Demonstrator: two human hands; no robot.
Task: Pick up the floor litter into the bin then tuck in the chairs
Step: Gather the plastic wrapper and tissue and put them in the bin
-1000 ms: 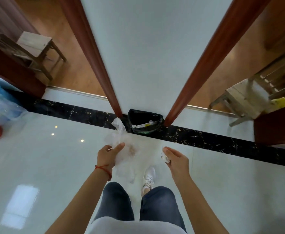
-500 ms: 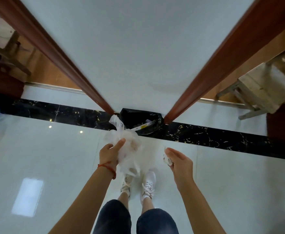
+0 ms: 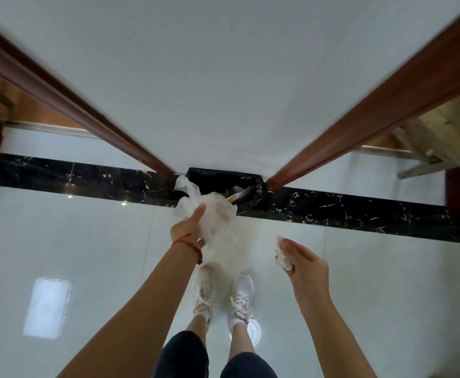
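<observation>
The left hand (image 3: 189, 230) is clenched around a bunched clear plastic bag (image 3: 215, 211), thumb stretched forward over the crinkled film and the other fingers wrapped underneath, out of sight. A twisted end of the bag sticks up beyond the thumb, and the loose remainder hangs down below the fist toward the white shoes (image 3: 223, 293). A red string bracelet (image 3: 189, 244) circles that wrist.

The bag is held just in front of the bin (image 3: 253, 178) — a dark container lined with black plastic that stands on the black marble strip (image 3: 359, 211) against the foot of the white wall (image 3: 223, 77), between two brown wooden frames (image 3: 373, 113). The top of the bag overlaps the bin's near left rim in the picture; whether it touches the liner cannot be told. A yellow and white scrap (image 3: 238, 194) already lies inside.

The right hand (image 3: 303, 264) sits lower and to the right, well apart from the bin, fingers curled closed on a small crumpled white wad (image 3: 282, 257) pinched under the thumb — only its edge shows past the fingers.

A pale wooden chair (image 3: 441, 143) stands at the far right on the wood floor.
</observation>
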